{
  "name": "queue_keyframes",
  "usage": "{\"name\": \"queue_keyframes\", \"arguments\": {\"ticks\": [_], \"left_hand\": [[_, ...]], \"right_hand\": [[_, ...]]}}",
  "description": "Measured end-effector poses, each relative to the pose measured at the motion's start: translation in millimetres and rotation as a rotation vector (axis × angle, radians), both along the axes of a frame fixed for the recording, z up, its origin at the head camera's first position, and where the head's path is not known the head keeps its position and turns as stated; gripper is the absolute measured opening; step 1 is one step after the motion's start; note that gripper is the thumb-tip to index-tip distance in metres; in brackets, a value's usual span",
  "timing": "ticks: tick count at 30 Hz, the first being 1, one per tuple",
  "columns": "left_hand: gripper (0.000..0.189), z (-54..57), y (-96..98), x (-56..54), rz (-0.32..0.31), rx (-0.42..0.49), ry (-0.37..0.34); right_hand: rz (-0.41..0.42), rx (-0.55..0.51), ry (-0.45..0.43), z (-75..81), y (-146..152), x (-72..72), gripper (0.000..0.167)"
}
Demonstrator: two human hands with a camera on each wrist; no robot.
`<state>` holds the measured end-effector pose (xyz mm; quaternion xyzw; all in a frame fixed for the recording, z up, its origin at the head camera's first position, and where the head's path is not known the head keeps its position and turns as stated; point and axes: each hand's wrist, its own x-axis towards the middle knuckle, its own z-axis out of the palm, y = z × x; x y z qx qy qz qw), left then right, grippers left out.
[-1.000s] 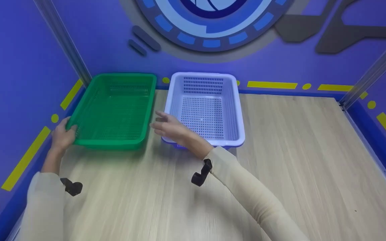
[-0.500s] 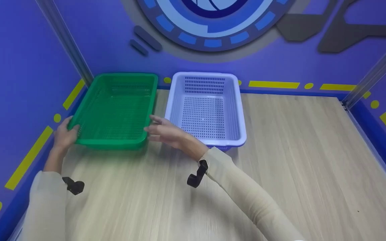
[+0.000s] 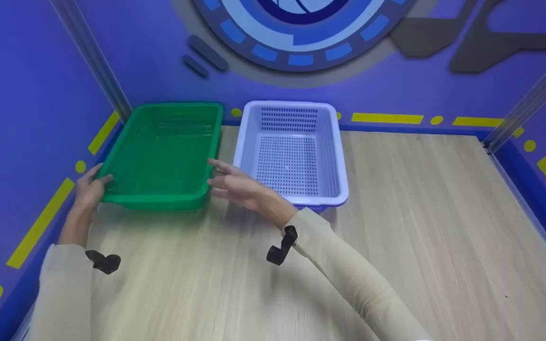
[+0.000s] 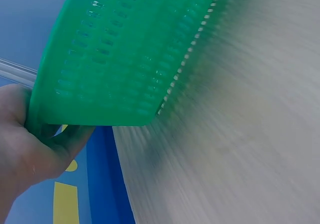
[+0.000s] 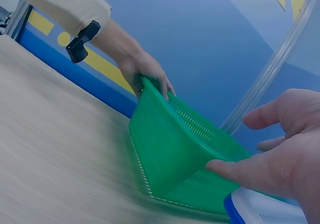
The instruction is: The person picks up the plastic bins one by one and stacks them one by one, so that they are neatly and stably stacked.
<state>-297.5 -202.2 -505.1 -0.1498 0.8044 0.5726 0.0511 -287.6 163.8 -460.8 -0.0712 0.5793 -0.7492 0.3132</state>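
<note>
A green plastic basket (image 3: 159, 161) with slotted walls stands at the back left, near the left wall. My left hand (image 3: 90, 189) grips its rim at the near left corner, thumb over the edge and fingers outside and under it, as the left wrist view (image 4: 30, 149) also shows. On the other side, my right hand (image 3: 237, 184) has its fingers spread, with the fingertips right at the basket's right rim. In the right wrist view one fingertip overlaps the green wall (image 5: 175, 169). A lilac basket (image 3: 341, 166) stands just right of it, partly behind my right hand.
Both baskets stand on a light wood-grain tabletop (image 3: 424, 227) against the blue printed back wall (image 3: 273, 85). A blue side wall (image 3: 22, 118) rises close beside my left arm. Metal corner posts (image 3: 95, 59) stand at the back corners.
My right hand has moved left, away from the lilac basket's near left side, to the green basket's right rim. My left hand keeps its grip on the green basket.
</note>
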Motion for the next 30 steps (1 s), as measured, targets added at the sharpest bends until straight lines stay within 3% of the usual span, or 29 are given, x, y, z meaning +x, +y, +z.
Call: {"name": "queue_keyframes", "arguments": {"ticks": [7,14,18,23,30], "left_hand": [[0.062,4.3,3.7,6.1,0.079,0.09,-0.013],[0.06,8.6,10.4,11.8,0.211,0.312,-0.003],[0.063,13.2,14.1,15.9,0.252,0.398,-0.001],[0.068,19.1,17.6,22.0,0.256,0.436,0.004],[0.068,25.0,15.9,32.6,0.174,0.443,0.053]], "right_hand": [[-0.077,-0.065,-0.002,4.7,1.5,2.1,0.076],[-0.173,-0.109,0.008,6.4,2.1,4.5,0.078],[-0.199,-0.113,0.02,7.2,4.8,4.1,0.078],[-0.201,-0.067,0.042,7.6,9.8,3.7,0.077],[-0.174,-0.044,0.051,7.1,13.6,-1.9,0.08]]}}
